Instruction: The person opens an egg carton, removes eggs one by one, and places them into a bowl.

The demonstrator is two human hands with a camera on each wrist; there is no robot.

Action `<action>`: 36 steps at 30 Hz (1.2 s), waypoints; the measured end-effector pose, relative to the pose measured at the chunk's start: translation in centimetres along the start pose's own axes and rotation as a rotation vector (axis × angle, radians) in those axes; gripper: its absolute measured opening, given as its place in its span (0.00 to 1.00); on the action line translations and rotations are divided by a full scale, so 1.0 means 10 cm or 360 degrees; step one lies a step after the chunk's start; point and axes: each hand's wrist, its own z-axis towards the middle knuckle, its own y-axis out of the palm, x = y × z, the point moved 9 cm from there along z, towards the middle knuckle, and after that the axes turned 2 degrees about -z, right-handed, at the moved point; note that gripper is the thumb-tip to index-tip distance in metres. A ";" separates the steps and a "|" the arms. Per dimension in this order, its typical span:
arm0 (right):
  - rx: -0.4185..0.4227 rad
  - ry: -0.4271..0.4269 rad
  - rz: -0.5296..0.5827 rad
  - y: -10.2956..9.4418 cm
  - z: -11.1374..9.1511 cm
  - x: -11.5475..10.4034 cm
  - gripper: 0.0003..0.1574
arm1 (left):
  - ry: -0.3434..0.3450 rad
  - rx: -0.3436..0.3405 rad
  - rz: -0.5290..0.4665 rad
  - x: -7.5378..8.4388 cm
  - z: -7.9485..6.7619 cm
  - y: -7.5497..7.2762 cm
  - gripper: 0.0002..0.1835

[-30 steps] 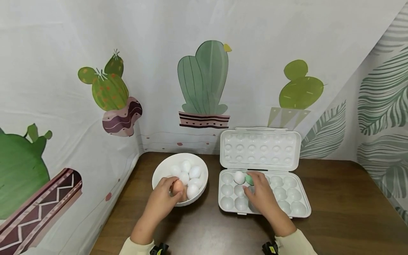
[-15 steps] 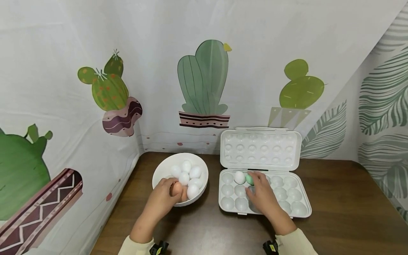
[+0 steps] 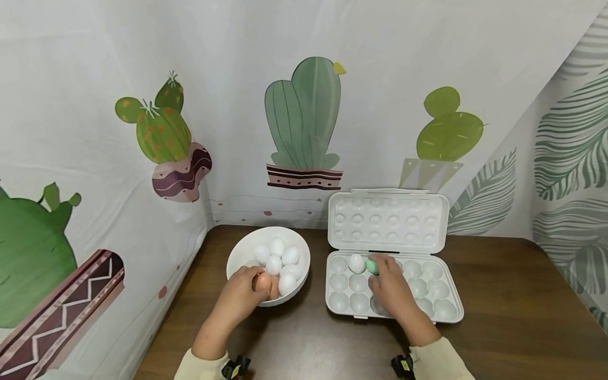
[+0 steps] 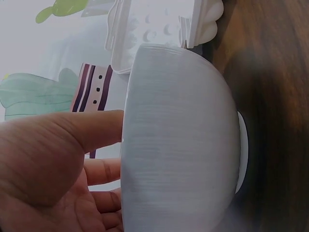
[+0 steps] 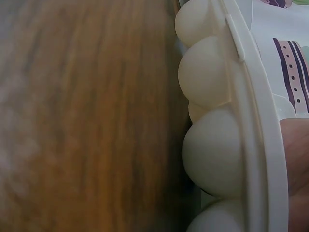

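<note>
In the head view my left hand (image 3: 240, 290) reaches over the near left rim of a white bowl (image 3: 244, 248) and grips a brown egg (image 3: 263, 282) with thumb and fingers. Another brown egg (image 3: 274, 287) lies right beside it, among several white eggs (image 3: 287, 284). My right hand (image 3: 391, 285) is over a white egg carton (image 3: 458, 311) whose lid (image 3: 387, 227) stands up. Its thumb and fingertips are curled about a green egg (image 3: 371, 266) in the back row. A white egg (image 3: 357, 264) sits in the cup to the left. The bowl wall hides my left fingertips in the left wrist view.
Bowl and carton stand side by side on a brown wooden table (image 3: 304, 338), with a gap between them. A white cloth (image 3: 233, 132) printed with cacti hangs behind and to the left. The carton's other visible cups (image 3: 359, 303) hold no egg.
My right thumb has drawn in toward the fingers beside the green egg. The left hand stays at the brown egg, which shows a little farther left.
</note>
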 end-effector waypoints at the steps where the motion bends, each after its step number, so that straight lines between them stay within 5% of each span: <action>1: 0.0005 0.0001 -0.0004 0.00 0.00 0.00 0.31 | -0.0003 -0.0002 -0.0001 0.00 0.00 0.00 0.21; 21: -0.0039 0.0075 -0.0011 -0.01 0.06 0.08 0.28 | 0.0009 -0.0046 0.0018 0.01 0.01 -0.01 0.20; 36: -0.0067 0.0079 -0.0050 -0.02 0.08 0.08 0.31 | 0.0034 0.0025 -0.0004 0.02 0.00 -0.03 0.16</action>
